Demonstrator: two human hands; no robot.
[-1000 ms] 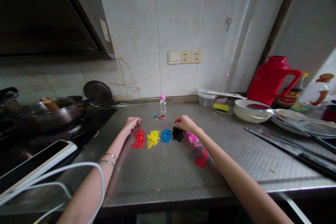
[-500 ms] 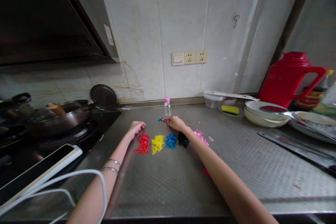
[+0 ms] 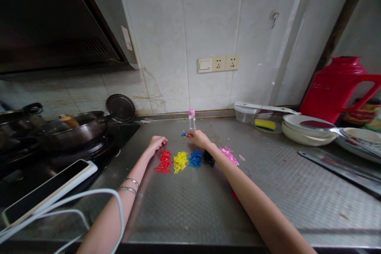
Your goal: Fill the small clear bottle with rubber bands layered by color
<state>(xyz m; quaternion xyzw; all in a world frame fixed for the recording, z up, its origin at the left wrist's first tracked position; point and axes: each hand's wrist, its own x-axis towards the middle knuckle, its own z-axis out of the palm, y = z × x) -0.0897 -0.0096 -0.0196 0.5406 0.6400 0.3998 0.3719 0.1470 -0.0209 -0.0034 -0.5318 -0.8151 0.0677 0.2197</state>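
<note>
My right hand (image 3: pixel 199 139) bends over a small mixed pile of coloured paper clips (image 3: pixel 184 133), fingers closed at its near right side and hiding part of it. Behind that pile stands a small clear bottle (image 3: pixel 192 120) with a pink cap. My left hand (image 3: pixel 156 143) lies curled on the counter, its inner fingers hidden, just beyond the red clips (image 3: pixel 164 162). Yellow clips (image 3: pixel 180 162), blue clips (image 3: pixel 195 159), black clips (image 3: pixel 208 158) and pink clips (image 3: pixel 229 155) lie in a row of separate piles. My right forearm partly covers the black and pink ones.
One pink clip (image 3: pixel 241 157) lies apart at right. A red item (image 3: pixel 235 195) shows beside my right forearm. Bowls (image 3: pixel 306 133), a cleaver-like blade (image 3: pixel 336 168), a sponge (image 3: pixel 264 124) and a red thermos (image 3: pixel 333 87) stand right; a pan (image 3: pixel 80 129) and white cable (image 3: pixel 89 194) are left.
The view has turned slightly left, so everything sits a little further right. My right hand has moved slightly left over the mixed pile and covers more of it. My left hand stays put.
</note>
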